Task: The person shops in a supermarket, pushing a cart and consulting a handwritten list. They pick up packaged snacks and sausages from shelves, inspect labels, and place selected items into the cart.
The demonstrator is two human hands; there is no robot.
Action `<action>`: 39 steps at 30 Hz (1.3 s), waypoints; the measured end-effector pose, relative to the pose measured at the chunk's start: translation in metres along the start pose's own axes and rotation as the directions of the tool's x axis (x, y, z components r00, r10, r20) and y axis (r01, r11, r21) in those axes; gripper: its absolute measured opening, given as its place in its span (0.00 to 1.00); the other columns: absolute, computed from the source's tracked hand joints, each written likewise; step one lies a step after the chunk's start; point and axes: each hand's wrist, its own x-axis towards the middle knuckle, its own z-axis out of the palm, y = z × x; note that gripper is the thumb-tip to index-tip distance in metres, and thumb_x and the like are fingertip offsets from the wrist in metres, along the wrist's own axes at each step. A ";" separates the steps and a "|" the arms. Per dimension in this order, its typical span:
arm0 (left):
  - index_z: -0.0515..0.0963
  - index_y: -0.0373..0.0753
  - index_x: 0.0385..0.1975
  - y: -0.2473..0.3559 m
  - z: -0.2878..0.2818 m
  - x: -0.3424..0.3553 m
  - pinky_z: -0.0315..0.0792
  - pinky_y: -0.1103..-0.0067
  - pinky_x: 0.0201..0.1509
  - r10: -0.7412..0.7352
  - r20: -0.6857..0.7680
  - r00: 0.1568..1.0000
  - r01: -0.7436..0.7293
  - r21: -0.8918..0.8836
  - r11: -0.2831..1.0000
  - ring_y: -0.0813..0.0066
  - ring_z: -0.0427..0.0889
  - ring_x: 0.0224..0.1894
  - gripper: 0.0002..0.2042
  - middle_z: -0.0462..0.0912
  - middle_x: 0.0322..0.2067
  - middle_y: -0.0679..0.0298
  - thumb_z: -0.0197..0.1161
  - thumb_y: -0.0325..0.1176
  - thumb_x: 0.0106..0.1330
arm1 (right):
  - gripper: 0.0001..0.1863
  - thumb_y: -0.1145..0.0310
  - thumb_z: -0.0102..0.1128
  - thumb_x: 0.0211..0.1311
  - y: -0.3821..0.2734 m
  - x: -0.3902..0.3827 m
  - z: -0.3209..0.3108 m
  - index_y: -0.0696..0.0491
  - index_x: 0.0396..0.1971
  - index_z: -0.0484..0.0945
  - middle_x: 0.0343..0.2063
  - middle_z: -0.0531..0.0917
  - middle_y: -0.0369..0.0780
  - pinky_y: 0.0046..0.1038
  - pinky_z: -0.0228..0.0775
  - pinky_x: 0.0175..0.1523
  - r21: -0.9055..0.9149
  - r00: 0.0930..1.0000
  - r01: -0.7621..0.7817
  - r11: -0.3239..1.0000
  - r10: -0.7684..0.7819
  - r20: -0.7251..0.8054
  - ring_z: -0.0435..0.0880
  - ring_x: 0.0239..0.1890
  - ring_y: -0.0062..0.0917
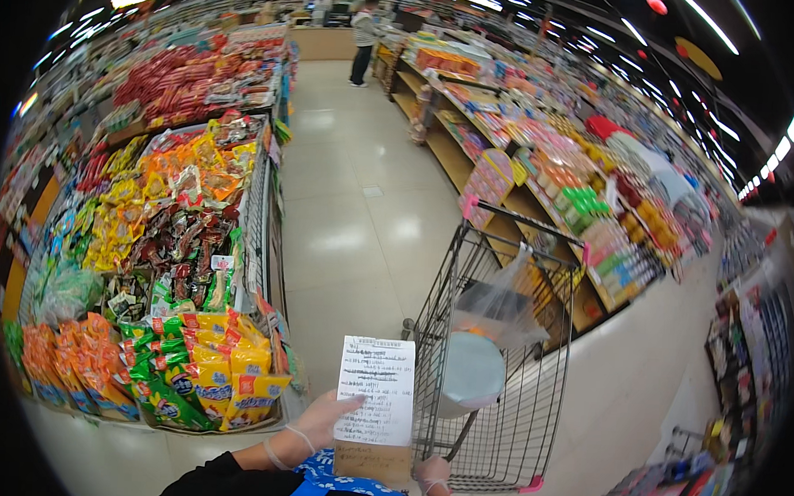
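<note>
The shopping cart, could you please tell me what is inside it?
The cart holds a pale, rounded container and a translucent plastic bag. The bag's contents are unclear, and the container's inside cannot be seen.

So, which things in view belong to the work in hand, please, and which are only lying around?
In use, it seems:
- written list, held in the left hand
- wire cart, its near end beside the right hand
- plastic bag and pale round container in it

Just around:
- bagged snacks at left
- shelf goods at right
</note>
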 end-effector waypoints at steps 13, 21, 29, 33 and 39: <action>0.73 0.31 0.57 0.060 0.040 0.089 0.79 0.70 0.58 0.108 -0.194 0.975 -0.127 -0.089 0.988 0.63 0.83 0.54 0.16 0.82 0.53 0.54 0.59 0.24 0.71 | 0.26 0.46 0.65 0.52 -0.076 0.156 -0.061 0.60 0.26 0.87 0.28 0.86 0.53 0.42 0.80 0.43 -0.052 0.994 0.096 0.994 -0.099 -0.053 0.88 0.35 0.47; 0.74 0.33 0.55 0.051 0.046 0.086 0.79 0.70 0.57 0.270 -0.475 0.838 -0.380 -0.152 0.913 0.64 0.83 0.52 0.14 0.82 0.51 0.55 0.59 0.26 0.72 | 0.17 0.58 0.63 0.56 -0.134 0.251 -0.093 0.59 0.25 0.87 0.30 0.87 0.52 0.40 0.81 0.40 -0.045 0.952 0.288 0.957 -0.291 -0.092 0.89 0.34 0.44; 0.72 0.32 0.57 0.061 0.048 0.103 0.78 0.67 0.58 0.257 -0.702 0.664 -0.521 -0.187 0.833 0.61 0.82 0.53 0.15 0.81 0.52 0.52 0.58 0.25 0.72 | 0.13 0.62 0.63 0.57 -0.226 0.358 -0.120 0.57 0.23 0.86 0.28 0.87 0.50 0.37 0.82 0.38 -0.032 0.937 0.316 0.948 -0.317 -0.145 0.90 0.34 0.42; 0.72 0.32 0.55 0.097 0.028 0.122 0.79 0.65 0.57 0.298 -0.702 0.647 -0.594 -0.218 0.775 0.61 0.83 0.52 0.15 0.82 0.51 0.53 0.59 0.26 0.72 | 0.12 0.65 0.64 0.55 -0.262 0.417 -0.130 0.59 0.25 0.85 0.28 0.87 0.50 0.40 0.81 0.37 0.086 0.960 0.278 0.957 -0.272 -0.072 0.89 0.32 0.43; 0.72 0.31 0.56 0.177 -0.008 0.151 0.78 0.62 0.57 0.364 -0.710 0.603 -0.720 -0.288 0.632 0.58 0.82 0.52 0.15 0.81 0.52 0.52 0.59 0.27 0.72 | 0.12 0.66 0.66 0.53 -0.317 0.499 -0.159 0.61 0.22 0.85 0.23 0.87 0.48 0.35 0.80 0.33 0.460 0.966 0.234 0.856 -0.260 -0.007 0.89 0.27 0.39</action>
